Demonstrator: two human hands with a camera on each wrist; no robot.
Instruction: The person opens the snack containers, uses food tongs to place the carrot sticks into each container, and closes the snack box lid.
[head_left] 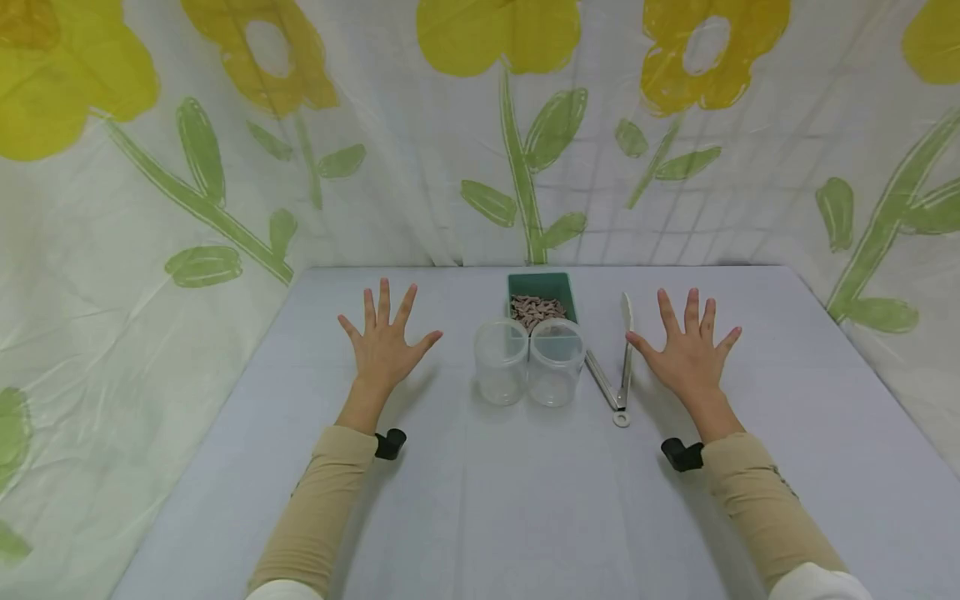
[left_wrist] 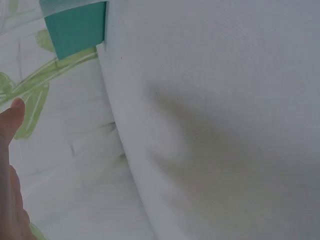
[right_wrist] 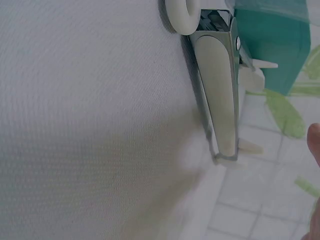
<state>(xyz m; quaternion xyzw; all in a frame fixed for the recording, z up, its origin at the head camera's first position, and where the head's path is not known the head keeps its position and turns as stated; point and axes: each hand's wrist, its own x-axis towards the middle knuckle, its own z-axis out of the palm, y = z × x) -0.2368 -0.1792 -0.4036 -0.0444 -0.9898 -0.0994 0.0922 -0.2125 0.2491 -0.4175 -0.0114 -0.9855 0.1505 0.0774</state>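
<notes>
My left hand (head_left: 385, 350) is held over the table's left side with its fingers spread and nothing in it. On the other side, my right hand (head_left: 686, 354) is spread the same way, its thumb tip overlapping the tongs (head_left: 624, 379) in the head view. These metal tongs with pale grips lie spread apart, their ring end toward me. Two clear round plastic jars, a left jar (head_left: 501, 367) and a right jar (head_left: 555, 371), stand side by side between the hands. Behind them, a green rectangular container (head_left: 540, 285) holds many small brownish pieces (head_left: 537, 310).
A white cloth covers the table (head_left: 525, 500). Its far edge meets a hanging curtain (head_left: 405, 200) printed with yellow flowers and green leaves. Black wrist mounts, one on the left (head_left: 390, 444) and one on the right (head_left: 682, 455), stick out inward from the wrists.
</notes>
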